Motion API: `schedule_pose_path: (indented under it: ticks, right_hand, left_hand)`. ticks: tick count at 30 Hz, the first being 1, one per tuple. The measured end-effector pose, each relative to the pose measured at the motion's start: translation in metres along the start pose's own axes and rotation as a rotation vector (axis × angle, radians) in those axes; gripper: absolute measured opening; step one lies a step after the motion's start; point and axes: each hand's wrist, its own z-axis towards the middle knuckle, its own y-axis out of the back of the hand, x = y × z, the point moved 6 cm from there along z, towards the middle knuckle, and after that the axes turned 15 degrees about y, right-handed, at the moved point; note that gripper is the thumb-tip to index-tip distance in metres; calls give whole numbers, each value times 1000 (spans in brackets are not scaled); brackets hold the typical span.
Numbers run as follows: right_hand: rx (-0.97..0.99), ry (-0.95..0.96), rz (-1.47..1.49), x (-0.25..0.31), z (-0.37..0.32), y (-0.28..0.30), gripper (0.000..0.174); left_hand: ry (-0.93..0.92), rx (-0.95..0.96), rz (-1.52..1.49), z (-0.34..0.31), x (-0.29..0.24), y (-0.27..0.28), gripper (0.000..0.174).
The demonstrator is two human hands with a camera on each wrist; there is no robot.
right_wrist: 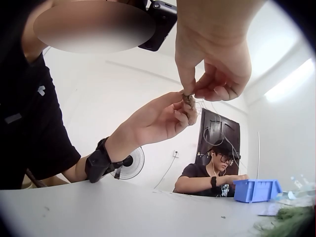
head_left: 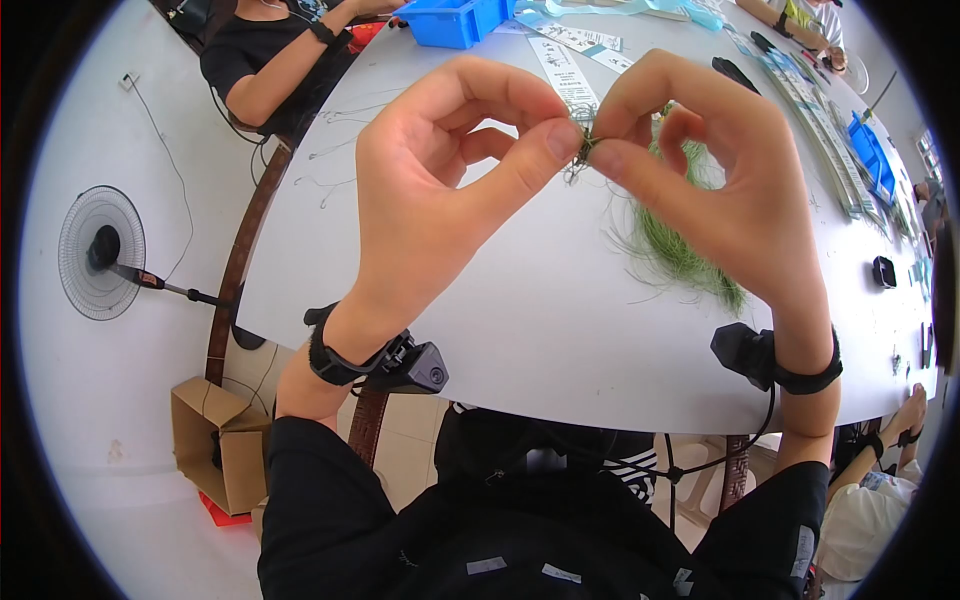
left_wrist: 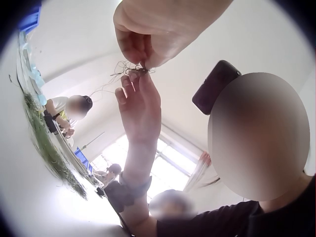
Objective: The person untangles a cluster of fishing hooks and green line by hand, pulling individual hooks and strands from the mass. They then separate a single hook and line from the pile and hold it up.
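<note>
Both hands are raised over the white table [head_left: 500, 330], fingertips meeting at a small tangle of thin, dark greenish strands [head_left: 586, 148]. The left hand [head_left: 425, 190] pinches it between thumb and forefinger. From the other side the right hand [head_left: 725, 170] pinches the same tangle with thumb and forefinger. Fine loops of the tangle [left_wrist: 129, 68] stick out past the fingertips in the left wrist view, and long thin strands trail away from it. Beneath the right hand, a loose bundle of green threads [head_left: 690, 260] lies on the table, partly hidden by that hand.
Printed paper strips [head_left: 565, 75] and a blue bin [head_left: 440, 25] are at the far side. A few wispy strands [head_left: 325, 185] lie at left. Long packets [head_left: 815, 125] and a small black box [head_left: 884, 272] are on the right. Other people sit around the table.
</note>
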Motion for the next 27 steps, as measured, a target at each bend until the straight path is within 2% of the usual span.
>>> schedule_pose_path:
  ticks: [3,9,12,15,18,27]
  right_hand:
    - [-54,50,5,2,0,4,6]
    - [-36,68,-27,7,1,1,11]
    - [37,267,-97,14,3,-4,12]
    - [38,271,-124,20,9,9,9]
    - [9,182,-160,14,7,22,6]
    - [20,147,-138,17,6,8,8]
  left_hand:
    - [2,-19,-9,-1,-1,0,15]
    - [-36,-10,-23,-1,-3,0,15]
    - [-97,2,19,-1,-3,0,15]
    - [-124,-2,12,0,-4,2,16]
    - [-131,-1,3,-2,-6,1,16]
    - [-121,31,1,-2,-4,-2,14]
